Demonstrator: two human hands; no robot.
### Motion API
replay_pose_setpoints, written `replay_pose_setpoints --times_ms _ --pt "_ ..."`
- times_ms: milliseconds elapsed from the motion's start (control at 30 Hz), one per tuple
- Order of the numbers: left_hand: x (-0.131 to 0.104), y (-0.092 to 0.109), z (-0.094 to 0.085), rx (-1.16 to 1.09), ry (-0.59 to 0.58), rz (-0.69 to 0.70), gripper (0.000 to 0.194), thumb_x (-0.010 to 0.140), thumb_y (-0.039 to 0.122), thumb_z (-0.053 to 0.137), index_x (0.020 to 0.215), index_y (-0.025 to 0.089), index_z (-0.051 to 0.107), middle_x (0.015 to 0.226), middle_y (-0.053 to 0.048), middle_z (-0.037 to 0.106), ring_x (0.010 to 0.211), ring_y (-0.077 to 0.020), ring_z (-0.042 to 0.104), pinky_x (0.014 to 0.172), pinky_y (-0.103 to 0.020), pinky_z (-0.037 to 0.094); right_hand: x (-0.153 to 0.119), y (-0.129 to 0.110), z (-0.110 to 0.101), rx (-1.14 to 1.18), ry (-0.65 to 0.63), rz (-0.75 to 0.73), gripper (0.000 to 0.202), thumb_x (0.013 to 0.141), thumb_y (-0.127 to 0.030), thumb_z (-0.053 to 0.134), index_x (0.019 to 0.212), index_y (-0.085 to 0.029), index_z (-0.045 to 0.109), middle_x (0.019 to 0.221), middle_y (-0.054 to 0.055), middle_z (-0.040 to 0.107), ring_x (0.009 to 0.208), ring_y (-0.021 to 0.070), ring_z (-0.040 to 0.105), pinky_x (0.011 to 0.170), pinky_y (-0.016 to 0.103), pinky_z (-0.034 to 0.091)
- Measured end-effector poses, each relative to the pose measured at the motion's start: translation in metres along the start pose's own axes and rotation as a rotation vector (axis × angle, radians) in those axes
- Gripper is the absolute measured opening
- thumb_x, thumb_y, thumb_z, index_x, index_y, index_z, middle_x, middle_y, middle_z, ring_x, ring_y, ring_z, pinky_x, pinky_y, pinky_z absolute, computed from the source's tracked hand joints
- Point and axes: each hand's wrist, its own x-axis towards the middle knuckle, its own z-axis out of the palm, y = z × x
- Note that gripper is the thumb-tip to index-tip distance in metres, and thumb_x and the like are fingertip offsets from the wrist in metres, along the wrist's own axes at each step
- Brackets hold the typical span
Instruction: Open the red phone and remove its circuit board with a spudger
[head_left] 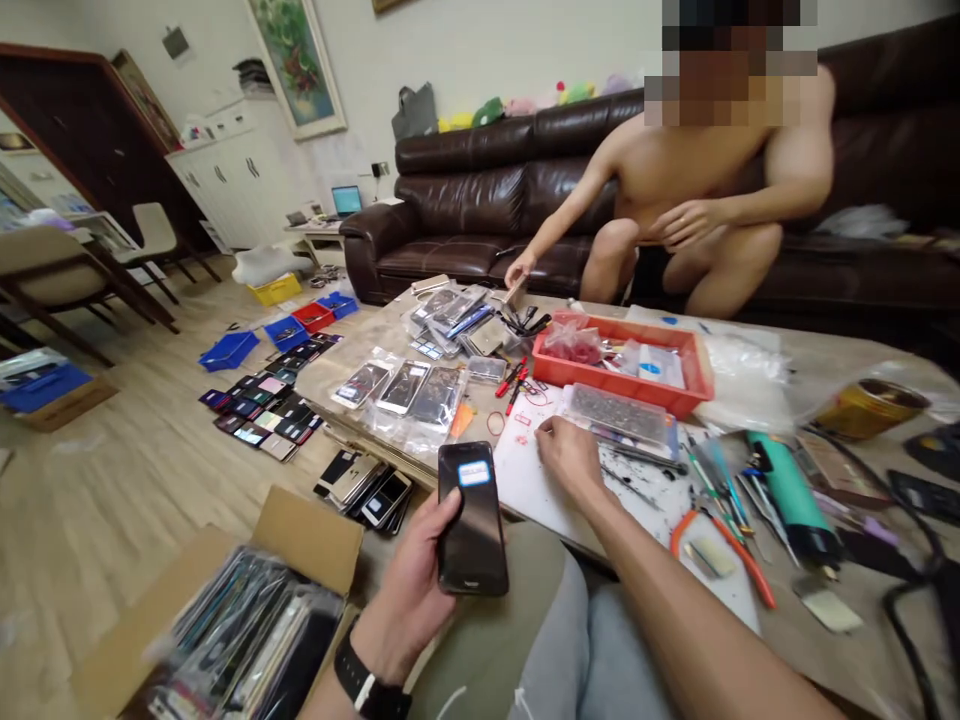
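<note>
My left hand, with a black watch on the wrist, holds a black phone above my lap. A white-and-blue label sits near the top of its dark screen. My right hand rests over the white work sheet on the table, its fingers closed near small red pieces. Whatever its fingertips hold is too small to make out. Beside that hand lies a clear compartment box. Bagged phones lie on the table further left.
A red tray, orange-handled pliers and a green tool are on the table. A cardboard box of bagged items stands at lower left. Across the table, a person on the brown sofa reaches a hand to the phone pile.
</note>
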Motion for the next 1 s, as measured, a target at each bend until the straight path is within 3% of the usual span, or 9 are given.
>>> replay_pose_setpoints --times_ms 100,400,567,733,867,1000 --pt "-0.006 0.001 0.000 -0.020 -0.016 0.017 0.021 0.080 0.018 0.082 0.097 0.016 0.070 0.081 -0.001 0.076 0.066 -0.0111 0.071 0.065 -0.020 0.058 -0.013 -0.006 0.000 -0.007 -0.049 -0.078 0.022 0.101 -0.035 0.065 0.112 -0.016 0.069 0.114 0.007 0.071 0.101 0.0219 0.070 0.091 0.044 0.058" --pt "-0.029 0.006 -0.004 0.006 -0.077 0.038 0.048 0.067 0.024 0.095 0.109 0.020 0.072 0.074 0.002 0.073 0.059 -0.0096 0.068 0.059 -0.018 0.057 -0.028 -0.026 -0.002 -0.038 -0.076 -0.189 0.022 0.100 -0.034 0.066 0.114 -0.017 0.069 0.117 0.007 0.070 0.103 0.0226 0.069 0.092 0.044 0.058" --pt "-0.032 0.007 -0.013 0.026 -0.103 0.029 0.052 0.073 0.021 0.091 0.119 0.022 0.068 0.075 0.004 0.071 0.059 -0.0081 0.066 0.061 -0.017 0.058 -0.021 -0.026 -0.005 -0.078 -0.022 -0.211 0.023 0.101 -0.035 0.064 0.117 -0.018 0.068 0.120 0.008 0.069 0.106 0.0230 0.068 0.094 0.046 0.057" --pt "-0.030 0.006 -0.020 0.031 -0.063 0.032 0.049 0.071 0.017 0.091 0.114 0.020 0.069 0.077 0.003 0.069 0.063 -0.0094 0.066 0.066 -0.020 0.059 -0.012 -0.025 0.007 -0.103 0.023 -0.215 0.026 0.101 -0.034 0.064 0.122 -0.018 0.066 0.122 0.008 0.068 0.107 0.0238 0.068 0.094 0.047 0.057" --pt "-0.029 0.004 -0.023 0.036 -0.076 0.003 0.051 0.072 0.020 0.091 0.117 0.021 0.066 0.077 0.003 0.067 0.062 -0.0113 0.065 0.062 -0.022 0.058 -0.010 -0.024 0.016 -0.106 0.009 -0.205 0.025 0.101 -0.034 0.064 0.119 -0.018 0.067 0.119 0.008 0.069 0.104 0.0229 0.069 0.092 0.045 0.058" --pt "-0.031 0.001 -0.022 0.026 -0.085 -0.023 0.047 0.072 0.027 0.091 0.111 0.022 0.065 0.073 0.004 0.061 0.058 -0.0094 0.060 0.056 -0.019 0.052 -0.011 -0.024 0.010 -0.078 -0.007 -0.209 0.027 0.101 -0.035 0.065 0.122 -0.017 0.066 0.119 0.008 0.069 0.102 0.0229 0.069 0.091 0.045 0.058"
